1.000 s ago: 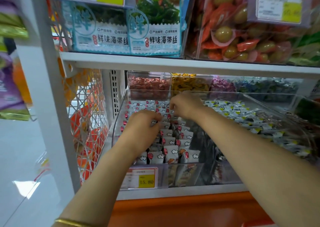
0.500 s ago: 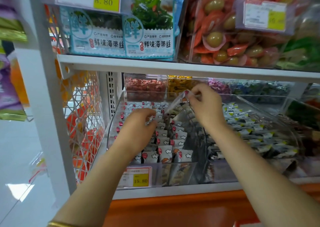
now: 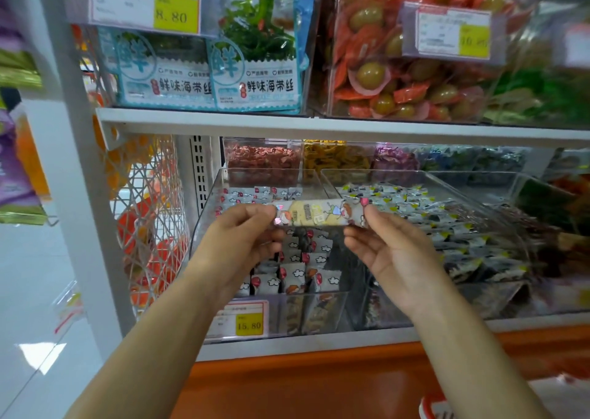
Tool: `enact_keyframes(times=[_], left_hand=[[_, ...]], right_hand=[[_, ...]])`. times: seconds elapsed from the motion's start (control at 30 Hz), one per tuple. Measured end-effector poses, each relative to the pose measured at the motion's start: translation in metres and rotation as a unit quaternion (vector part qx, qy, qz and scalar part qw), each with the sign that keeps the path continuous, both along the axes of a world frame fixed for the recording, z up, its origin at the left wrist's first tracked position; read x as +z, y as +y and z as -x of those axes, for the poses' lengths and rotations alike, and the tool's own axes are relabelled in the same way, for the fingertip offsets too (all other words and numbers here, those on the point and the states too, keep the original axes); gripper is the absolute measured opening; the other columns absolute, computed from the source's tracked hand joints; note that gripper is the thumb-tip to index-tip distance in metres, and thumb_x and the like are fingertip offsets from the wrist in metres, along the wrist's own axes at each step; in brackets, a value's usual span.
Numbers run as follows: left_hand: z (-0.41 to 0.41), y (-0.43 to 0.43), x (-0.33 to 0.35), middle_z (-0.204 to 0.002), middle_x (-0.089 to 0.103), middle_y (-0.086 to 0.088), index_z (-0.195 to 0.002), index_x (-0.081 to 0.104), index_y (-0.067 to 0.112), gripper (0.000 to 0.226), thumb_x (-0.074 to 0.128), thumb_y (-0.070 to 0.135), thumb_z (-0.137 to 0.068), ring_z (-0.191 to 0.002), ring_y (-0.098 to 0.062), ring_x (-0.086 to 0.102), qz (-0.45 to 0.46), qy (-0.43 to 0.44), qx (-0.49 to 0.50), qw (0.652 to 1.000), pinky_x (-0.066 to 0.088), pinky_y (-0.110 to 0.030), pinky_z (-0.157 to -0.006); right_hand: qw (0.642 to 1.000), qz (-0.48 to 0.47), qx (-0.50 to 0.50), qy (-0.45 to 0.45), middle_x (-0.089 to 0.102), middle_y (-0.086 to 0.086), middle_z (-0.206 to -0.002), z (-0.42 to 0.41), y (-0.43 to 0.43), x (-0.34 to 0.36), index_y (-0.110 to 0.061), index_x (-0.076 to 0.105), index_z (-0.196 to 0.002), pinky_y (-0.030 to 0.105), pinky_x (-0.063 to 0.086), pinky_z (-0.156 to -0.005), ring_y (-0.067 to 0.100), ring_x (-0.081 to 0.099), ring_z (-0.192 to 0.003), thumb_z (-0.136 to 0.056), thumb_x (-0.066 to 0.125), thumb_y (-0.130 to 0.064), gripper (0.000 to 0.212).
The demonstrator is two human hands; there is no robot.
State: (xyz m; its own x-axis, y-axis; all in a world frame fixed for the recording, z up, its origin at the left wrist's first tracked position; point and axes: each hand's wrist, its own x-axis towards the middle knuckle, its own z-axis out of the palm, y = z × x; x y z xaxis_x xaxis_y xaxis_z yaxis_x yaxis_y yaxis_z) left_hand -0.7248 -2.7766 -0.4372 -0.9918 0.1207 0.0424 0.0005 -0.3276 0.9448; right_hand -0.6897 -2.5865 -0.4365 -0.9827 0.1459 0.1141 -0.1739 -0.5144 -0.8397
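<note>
A long snack packet (image 3: 319, 214) with a cartoon print and a pale yellow middle is held level in front of the lower shelf. My left hand (image 3: 242, 239) pinches its left end and my right hand (image 3: 392, 249) pinches its right end. Below and behind it a clear plastic bin (image 3: 207, 227) holds rows of several small packets (image 3: 306, 268) with red and white cloud prints.
A second clear bin (image 3: 472, 227) to the right holds grey packets. Price tag (image 3: 250, 321) reads 15.80. The upper shelf (image 3: 319, 124) carries seaweed bags (image 3: 255, 76) and a bin of wrapped olives (image 3: 399, 76). A white wire side panel (image 3: 147, 220) stands left.
My right hand lifted one packet out of the bin and turned it level; my left hand left the packets and took its other end. The camera view moved closer.
</note>
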Motion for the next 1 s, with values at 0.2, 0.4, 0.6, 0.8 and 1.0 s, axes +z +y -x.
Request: enact_keyframes(times=[0.2, 0.4, 0.6, 0.8, 1.0], left_hand=[[-0.001, 0.003, 0.003, -0.060, 0.058, -0.001, -0.077, 0.055, 0.009, 0.012, 0.055, 0.011, -0.089, -0.055, -0.009, 0.059, -0.072, -0.022, -0.027, 0.997, 0.051, -0.016, -0.053], [-0.001, -0.001, 0.002, -0.063, 0.058, -0.001, -0.079, 0.057, 0.010, 0.007, 0.056, 0.006, -0.085, -0.056, -0.008, 0.058, -0.053, 0.022, -0.025, 0.998, 0.050, -0.016, -0.052], [-0.002, -0.008, 0.005, -0.078, 0.066, -0.002, -0.079, 0.061, 0.015, 0.012, 0.066, 0.020, -0.070, -0.069, -0.013, 0.062, 0.020, 0.062, -0.087, 0.994, 0.049, -0.020, -0.052], [-0.003, -0.006, 0.006, -0.086, 0.070, -0.004, -0.096, 0.059, 0.013, 0.028, 0.068, 0.019, -0.070, -0.080, -0.016, 0.070, 0.084, 0.081, -0.040, 0.992, 0.056, -0.022, -0.069], [-0.013, -0.004, 0.011, -0.107, 0.064, -0.007, -0.108, 0.063, 0.030, 0.031, 0.064, 0.012, -0.083, -0.091, -0.017, 0.067, 0.230, 0.157, -0.047, 0.959, 0.054, -0.029, -0.086]], right_hand=[[0.997, 0.062, 0.040, -0.009, 0.070, 0.010, -0.068, 0.004, -0.001, -0.005, -0.006, 0.075, -0.068, 0.019, 0.054, -0.050, 0.014, 0.068, -0.058, -0.072, 0.061, -0.013, 0.016], [0.999, -0.035, 0.000, 0.032, 0.068, 0.011, -0.078, 0.004, 0.001, -0.008, -0.004, 0.064, -0.094, 0.026, 0.055, -0.054, 0.020, 0.068, -0.063, -0.074, 0.062, -0.020, 0.026], [0.961, -0.232, -0.111, 0.103, 0.067, -0.009, -0.082, 0.005, -0.001, -0.014, -0.021, 0.067, -0.092, 0.029, 0.058, -0.067, 0.012, 0.068, -0.075, -0.086, 0.063, -0.008, 0.015], [0.953, -0.262, -0.080, 0.126, 0.066, 0.001, -0.097, 0.006, -0.002, -0.015, -0.028, 0.066, -0.090, 0.027, 0.057, -0.070, 0.016, 0.066, -0.091, -0.081, 0.069, -0.016, 0.016], [0.921, -0.336, -0.157, 0.119, 0.069, -0.004, -0.079, 0.005, -0.003, -0.013, -0.028, 0.072, -0.079, 0.021, 0.052, -0.064, 0.009, 0.064, -0.074, -0.084, 0.066, -0.024, 0.010]])
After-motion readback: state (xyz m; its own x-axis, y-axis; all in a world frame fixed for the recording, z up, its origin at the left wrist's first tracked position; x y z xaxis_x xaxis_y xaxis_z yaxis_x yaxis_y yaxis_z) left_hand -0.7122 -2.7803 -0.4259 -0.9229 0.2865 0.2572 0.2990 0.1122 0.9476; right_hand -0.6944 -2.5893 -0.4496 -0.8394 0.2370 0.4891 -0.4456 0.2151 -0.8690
